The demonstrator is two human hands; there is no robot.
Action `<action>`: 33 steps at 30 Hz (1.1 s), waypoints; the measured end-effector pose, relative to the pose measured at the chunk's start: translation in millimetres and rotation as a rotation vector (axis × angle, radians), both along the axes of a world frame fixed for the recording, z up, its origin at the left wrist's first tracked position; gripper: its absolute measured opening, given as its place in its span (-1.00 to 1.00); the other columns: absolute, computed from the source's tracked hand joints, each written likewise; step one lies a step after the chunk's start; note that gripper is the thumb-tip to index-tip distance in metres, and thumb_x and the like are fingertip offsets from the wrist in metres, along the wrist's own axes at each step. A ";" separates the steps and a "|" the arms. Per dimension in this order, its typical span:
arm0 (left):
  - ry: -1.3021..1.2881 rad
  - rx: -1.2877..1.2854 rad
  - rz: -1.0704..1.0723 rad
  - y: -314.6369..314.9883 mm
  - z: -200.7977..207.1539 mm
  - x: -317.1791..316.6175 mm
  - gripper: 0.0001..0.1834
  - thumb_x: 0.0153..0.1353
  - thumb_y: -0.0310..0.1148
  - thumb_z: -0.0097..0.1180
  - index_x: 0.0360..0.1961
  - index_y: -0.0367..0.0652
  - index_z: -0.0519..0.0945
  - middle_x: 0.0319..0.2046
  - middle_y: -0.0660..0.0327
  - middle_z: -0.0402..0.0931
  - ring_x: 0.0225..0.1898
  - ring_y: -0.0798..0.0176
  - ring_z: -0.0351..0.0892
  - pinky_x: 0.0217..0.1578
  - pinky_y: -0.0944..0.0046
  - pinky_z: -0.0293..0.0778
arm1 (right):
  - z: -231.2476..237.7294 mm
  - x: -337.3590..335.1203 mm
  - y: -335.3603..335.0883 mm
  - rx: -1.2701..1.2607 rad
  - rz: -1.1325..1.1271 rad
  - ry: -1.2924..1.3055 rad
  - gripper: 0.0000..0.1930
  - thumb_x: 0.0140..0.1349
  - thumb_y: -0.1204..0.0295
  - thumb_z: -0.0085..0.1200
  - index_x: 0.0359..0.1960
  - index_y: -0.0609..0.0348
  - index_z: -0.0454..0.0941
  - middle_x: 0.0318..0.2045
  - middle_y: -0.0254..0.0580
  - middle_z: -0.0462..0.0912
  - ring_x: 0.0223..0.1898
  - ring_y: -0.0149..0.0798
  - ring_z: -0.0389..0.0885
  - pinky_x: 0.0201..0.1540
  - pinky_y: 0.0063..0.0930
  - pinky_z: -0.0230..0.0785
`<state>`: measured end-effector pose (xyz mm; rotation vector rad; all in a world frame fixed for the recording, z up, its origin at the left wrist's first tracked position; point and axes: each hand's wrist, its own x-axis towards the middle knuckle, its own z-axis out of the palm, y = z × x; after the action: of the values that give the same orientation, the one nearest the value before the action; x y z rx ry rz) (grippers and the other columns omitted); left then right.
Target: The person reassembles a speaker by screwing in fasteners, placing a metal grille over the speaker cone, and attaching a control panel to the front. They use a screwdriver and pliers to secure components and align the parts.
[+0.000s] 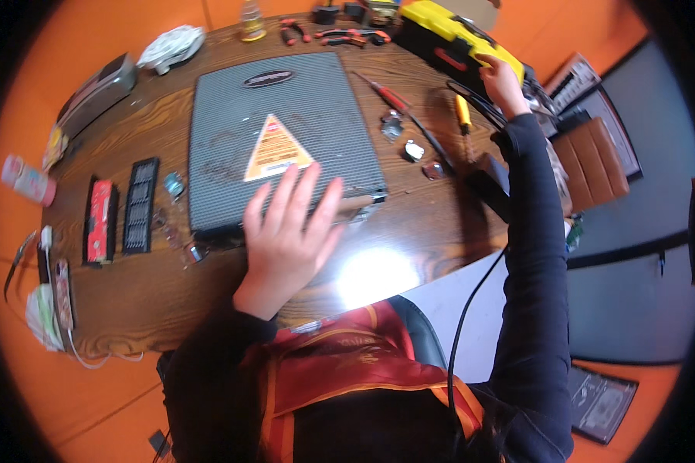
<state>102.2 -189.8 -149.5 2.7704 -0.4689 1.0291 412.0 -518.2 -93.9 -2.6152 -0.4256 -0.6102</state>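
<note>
My left hand (289, 228) lies with fingers spread over the front edge of a dark, ribbed-top case (224, 154). The fingertips reach the lower edge of an orange-and-white triangular label (278, 150) on its top. My right arm stretches to the far right, where my right hand (505, 86) has its fingers curled at the front edge of a yellow-and-black toolbox (463, 46). The fingers' far side is hidden. Left of that arm lie a long red-handled screwdriver (391, 96) and a yellow-handled tool (462, 113).
Red-and-black pliers (293, 32) lie at the back beside a clear bottle (252, 21). On the left are a red box (100, 222), a black slotted panel (140, 207) and a pink-and-white bottle (29, 180). A brown chair back (592, 163) stands at the right.
</note>
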 end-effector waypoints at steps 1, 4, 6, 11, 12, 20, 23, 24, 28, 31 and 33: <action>-0.020 0.005 0.000 -1.0 0.2 0.7 -0.37 -0.08 -0.18 0.26 0.10 0.00 0.43 0.14 0.15 0.34 0.19 0.13 0.27 0.15 0.06 0.08 | 0.7 4.7 -13.9 0.051 -0.017 0.069 -0.70 0.09 0.51 -0.04 -0.13 0.14 0.59 -0.38 0.14 0.63 -0.29 0.01 0.62 -0.19 -0.33 0.43; -0.034 -0.003 0.001 -0.9 0.1 0.7 -0.39 -0.07 -0.22 0.25 0.09 -0.03 0.44 0.13 0.15 0.35 0.18 0.12 0.28 0.16 0.07 0.06 | -3.4 9.3 -45.4 0.050 -0.009 0.241 -0.71 -0.03 0.52 0.06 -0.22 0.10 0.66 -0.49 0.04 0.64 -0.42 -0.15 0.64 -0.30 -0.36 0.44; -0.057 0.001 0.007 -1.1 -1.1 0.9 -0.39 -0.07 -0.24 0.24 0.09 -0.04 0.43 0.14 0.15 0.34 0.19 0.12 0.27 0.16 0.07 0.05 | -7.9 9.7 -58.2 0.054 -0.085 0.387 -0.69 -0.10 0.51 0.09 -0.24 0.07 0.67 -0.49 0.03 0.64 -0.41 -0.16 0.64 -0.28 -0.37 0.45; -0.076 0.043 0.029 -1.7 -4.8 3.4 -0.40 -0.06 -0.25 0.24 0.09 -0.05 0.43 0.14 0.15 0.35 0.20 0.12 0.27 0.16 0.08 0.05 | 9.9 -4.6 -95.8 -0.013 -0.187 0.390 -0.67 -0.12 0.57 0.14 -0.22 0.09 0.66 -0.43 -0.03 0.67 -0.38 -0.24 0.67 -0.24 -0.43 0.48; -0.082 0.047 0.029 -1.8 -5.1 3.6 -0.40 -0.06 -0.25 0.24 0.09 -0.04 0.43 0.14 0.15 0.35 0.20 0.13 0.26 0.17 0.08 0.04 | 15.1 -8.3 -101.8 0.038 -0.207 0.439 -0.64 -0.08 0.62 0.12 -0.17 0.13 0.63 -0.44 -0.09 0.67 -0.46 -0.31 0.64 -0.36 -0.45 0.48; -0.085 0.069 0.009 -1.1 -3.4 4.1 -0.39 -0.04 -0.24 0.24 0.09 -0.11 0.41 0.14 0.12 0.35 0.20 0.10 0.26 0.17 0.09 0.04 | 25.9 -52.8 -150.2 0.064 -0.295 0.586 -0.67 0.09 0.60 -0.03 -0.09 0.11 0.59 -0.49 -0.27 0.55 -0.54 -0.42 0.51 -0.56 -0.51 0.38; -0.063 0.060 0.013 -1.1 -2.2 2.6 -0.40 -0.03 -0.25 0.23 0.09 -0.10 0.42 0.13 0.12 0.35 0.20 0.11 0.26 0.16 0.08 0.04 | 14.7 -57.2 -152.7 0.086 -0.307 0.554 -0.65 0.08 0.59 -0.03 -0.07 0.11 0.58 -0.54 -0.30 0.53 -0.57 -0.43 0.49 -0.58 -0.51 0.35; -0.063 0.058 0.012 -1.2 -2.2 2.6 -0.41 -0.03 -0.25 0.23 0.09 -0.09 0.42 0.13 0.12 0.35 0.20 0.11 0.26 0.16 0.08 0.04 | 12.1 -57.0 -151.0 0.014 -0.277 0.530 -0.64 0.04 0.59 -0.01 -0.08 0.11 0.59 -0.51 -0.25 0.57 -0.56 -0.44 0.51 -0.53 -0.52 0.39; -0.066 0.058 0.020 -1.5 -3.7 3.2 -0.41 -0.03 -0.23 0.22 0.09 -0.07 0.43 0.13 0.13 0.35 0.20 0.11 0.26 0.16 0.07 0.04 | 1.5 -51.4 -117.0 -0.062 -0.107 0.342 -0.67 -0.02 0.58 0.00 -0.17 0.16 0.61 -0.39 0.01 0.64 -0.41 -0.19 0.62 -0.29 -0.41 0.45; -0.071 0.067 0.031 -1.2 -6.1 3.2 -0.42 -0.02 -0.20 0.19 0.09 -0.05 0.43 0.13 0.14 0.34 0.19 0.10 0.26 0.15 0.04 0.04 | 3.0 -52.6 -69.0 -0.106 0.024 0.170 -0.71 0.00 0.54 0.04 -0.19 0.14 0.60 -0.43 0.05 0.61 -0.42 -0.12 0.60 -0.28 -0.37 0.42; -0.066 0.057 0.022 -0.9 -8.2 2.5 -0.39 -0.03 -0.18 0.20 0.11 -0.03 0.42 0.14 0.13 0.32 0.19 0.10 0.25 0.14 0.02 0.04 | 2.7 -58.9 -28.4 -0.050 0.089 0.077 -0.74 0.05 0.54 0.04 -0.18 0.16 0.58 -0.49 0.05 0.58 -0.49 -0.13 0.58 -0.35 -0.37 0.40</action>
<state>104.7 -190.6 -157.6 2.8047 -0.4844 1.1321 353.0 -546.5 -91.3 -2.6408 -0.5358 -0.4746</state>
